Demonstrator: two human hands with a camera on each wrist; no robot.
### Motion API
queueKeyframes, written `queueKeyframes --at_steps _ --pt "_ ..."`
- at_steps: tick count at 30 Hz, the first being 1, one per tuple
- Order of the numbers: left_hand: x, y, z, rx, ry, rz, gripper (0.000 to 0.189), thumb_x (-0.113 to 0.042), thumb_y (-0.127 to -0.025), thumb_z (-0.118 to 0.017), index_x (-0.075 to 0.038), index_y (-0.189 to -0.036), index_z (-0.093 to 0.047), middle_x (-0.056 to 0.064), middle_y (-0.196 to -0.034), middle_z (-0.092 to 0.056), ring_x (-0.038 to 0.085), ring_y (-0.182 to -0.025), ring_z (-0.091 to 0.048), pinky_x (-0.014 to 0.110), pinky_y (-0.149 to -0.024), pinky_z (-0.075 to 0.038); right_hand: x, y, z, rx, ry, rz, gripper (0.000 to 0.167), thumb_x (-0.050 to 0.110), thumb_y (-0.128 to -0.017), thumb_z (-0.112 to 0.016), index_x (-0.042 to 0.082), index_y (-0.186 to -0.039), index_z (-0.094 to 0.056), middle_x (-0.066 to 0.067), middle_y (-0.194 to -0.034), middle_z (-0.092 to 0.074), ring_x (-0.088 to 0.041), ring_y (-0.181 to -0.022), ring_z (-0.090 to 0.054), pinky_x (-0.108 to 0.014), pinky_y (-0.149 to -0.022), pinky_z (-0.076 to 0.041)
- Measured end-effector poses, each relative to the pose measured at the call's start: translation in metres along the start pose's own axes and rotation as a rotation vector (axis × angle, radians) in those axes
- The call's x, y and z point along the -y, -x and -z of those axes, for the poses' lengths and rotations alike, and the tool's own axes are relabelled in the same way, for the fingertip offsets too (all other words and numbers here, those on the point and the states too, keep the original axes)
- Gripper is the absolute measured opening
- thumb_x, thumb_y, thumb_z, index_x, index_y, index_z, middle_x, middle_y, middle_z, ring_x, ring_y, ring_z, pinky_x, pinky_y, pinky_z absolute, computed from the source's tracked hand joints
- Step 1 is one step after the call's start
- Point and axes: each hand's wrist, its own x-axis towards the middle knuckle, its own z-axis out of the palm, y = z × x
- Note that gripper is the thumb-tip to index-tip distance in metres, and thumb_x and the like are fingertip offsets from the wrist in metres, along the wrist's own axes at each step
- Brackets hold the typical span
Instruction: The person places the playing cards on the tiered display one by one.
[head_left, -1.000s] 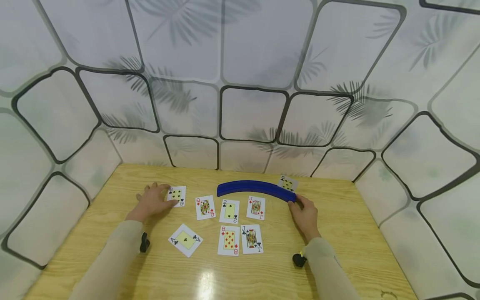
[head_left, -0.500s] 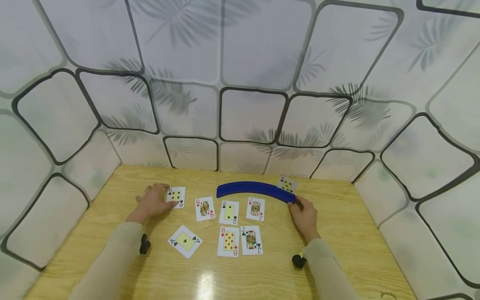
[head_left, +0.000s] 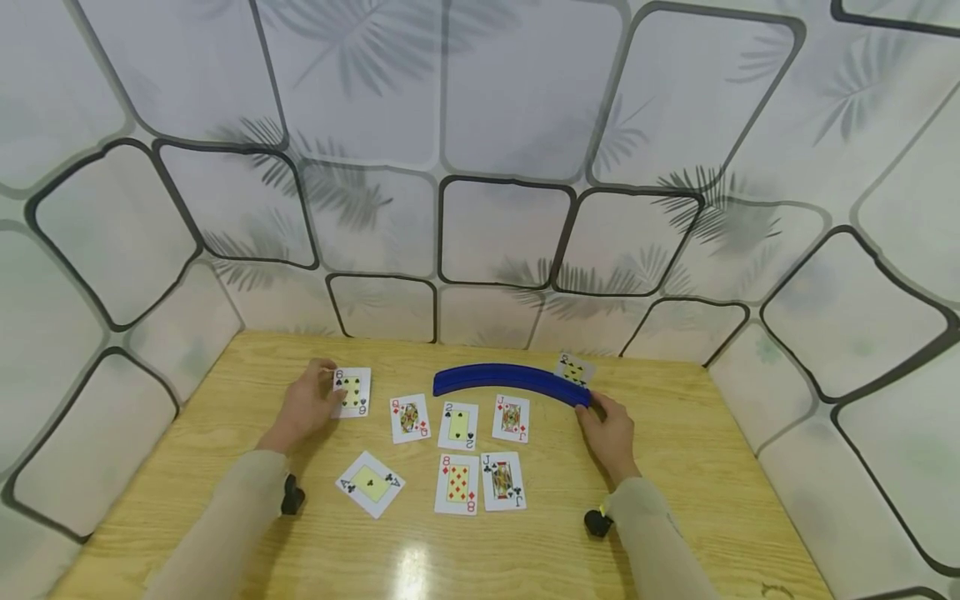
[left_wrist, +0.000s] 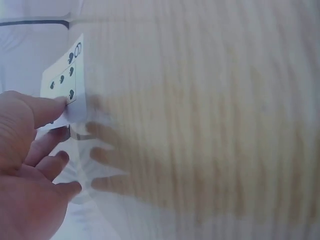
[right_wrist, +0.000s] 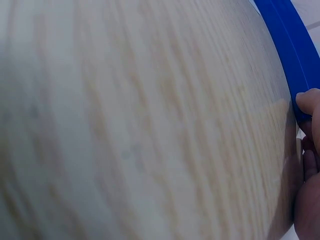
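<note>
Past the ace (head_left: pixel 371 484), eight (head_left: pixel 456 485) and black jack (head_left: pixel 503 481), the left hand (head_left: pixel 303 406) pinches the six of spades (head_left: pixel 357 389) near the queen (head_left: pixel 410 418), and the right hand (head_left: pixel 611 435) grips the right end of the blue holder (head_left: pixel 502 376), a card (head_left: pixel 575 367) showing behind it.

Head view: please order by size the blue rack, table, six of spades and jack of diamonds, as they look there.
1. Table
2. Blue rack
3. Six of spades and jack of diamonds, unranked: they look alike, and the left hand covers part of the six.
</note>
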Motion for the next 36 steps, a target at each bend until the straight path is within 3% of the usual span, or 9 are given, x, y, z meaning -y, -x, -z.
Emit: queueKeyframes --at_steps 5,9,15,19,22,27,33,36 --pt "-0.002 0.001 0.002 -0.045 0.121 0.028 0.043 -0.006 -0.104 -0.062 0.001 -0.143 -0.044 0.033 -0.134 -0.066 0.049 -0.128 -0.063 0.060 -0.106 -0.052 -0.001 0.000 0.000 -0.003 -0.001 -0.001 0.050 0.022 -0.104 -0.067 -0.002 -0.147 -0.057 -0.027 -0.150 -0.058 -0.044 -0.145 -0.048 -0.058 -0.124 -0.035" --pt "-0.004 0.001 0.006 -0.058 0.189 0.061 0.045 -0.008 -0.105 -0.061 0.002 -0.146 -0.046 0.031 -0.130 -0.069 0.046 -0.124 -0.067 0.050 -0.101 -0.057 -0.001 -0.001 0.000 -0.004 0.003 0.000 0.050 0.022 -0.104 -0.067 -0.002 -0.147 -0.057 -0.027 -0.150 -0.058 -0.044 -0.145 -0.048 -0.058 -0.124 -0.036" --pt "-0.009 0.000 0.011 -0.052 0.323 0.098 0.044 -0.010 -0.105 -0.063 0.002 -0.146 -0.050 0.032 -0.134 -0.066 0.038 -0.121 -0.069 0.023 -0.086 -0.060 0.000 0.000 0.000 0.002 -0.003 -0.010 0.051 0.023 -0.104 -0.066 -0.003 -0.148 -0.056 -0.027 -0.151 -0.057 -0.045 -0.145 -0.047 -0.058 -0.124 -0.035" --pt "-0.014 -0.001 0.012 -0.060 0.400 0.091 0.041 -0.007 -0.105 -0.063 0.005 -0.143 -0.053 0.033 -0.132 -0.066 0.019 -0.108 -0.072 0.024 -0.084 -0.063 0.001 0.001 0.001 0.003 -0.007 -0.011 0.051 0.023 -0.104 -0.066 -0.003 -0.147 -0.056 -0.027 -0.150 -0.057 -0.045 -0.145 -0.047 -0.059 -0.124 -0.035" --pt "-0.018 -0.002 0.011 -0.079 0.445 0.060 0.039 -0.006 -0.104 -0.064 0.009 -0.139 -0.056 0.035 -0.130 -0.066 0.013 -0.100 -0.074 0.028 -0.083 -0.065 0.001 0.001 0.001 0.000 -0.009 -0.006 0.051 0.022 -0.104 -0.067 -0.003 -0.146 -0.057 -0.027 -0.150 -0.057 -0.045 -0.145 -0.048 -0.058 -0.124 -0.036" --pt "-0.028 -0.003 0.007 -0.098 0.487 0.014 0.037 -0.006 -0.103 -0.067 0.012 -0.134 -0.059 0.036 -0.129 -0.065 0.019 -0.100 -0.077 0.025 -0.081 -0.065 0.000 0.000 0.001 -0.006 -0.007 0.005 0.050 0.022 -0.103 -0.068 -0.003 -0.145 -0.058 -0.028 -0.148 -0.058 -0.045 -0.144 -0.049 -0.059 -0.123 -0.036" --pt "-0.047 -0.005 0.004 -0.084 0.480 -0.010 0.038 -0.007 -0.103 -0.066 0.012 -0.136 -0.059 0.036 -0.129 -0.066 0.039 -0.109 -0.075 0.037 -0.089 -0.065 0.000 0.001 0.001 -0.009 -0.008 0.010 0.050 0.021 -0.103 -0.068 -0.004 -0.145 -0.059 -0.028 -0.148 -0.059 -0.046 -0.143 -0.049 -0.059 -0.123 -0.037" --pt "-0.055 -0.007 0.001 -0.079 0.480 -0.029 0.036 -0.006 -0.103 -0.066 0.013 -0.133 -0.060 0.036 -0.127 -0.067 0.041 -0.109 -0.075 0.039 -0.089 -0.065 0.000 0.000 0.001 -0.012 -0.008 0.008 0.050 0.022 -0.102 -0.068 -0.004 -0.144 -0.059 -0.028 -0.147 -0.059 -0.046 -0.143 -0.049 -0.059 -0.123 -0.037"
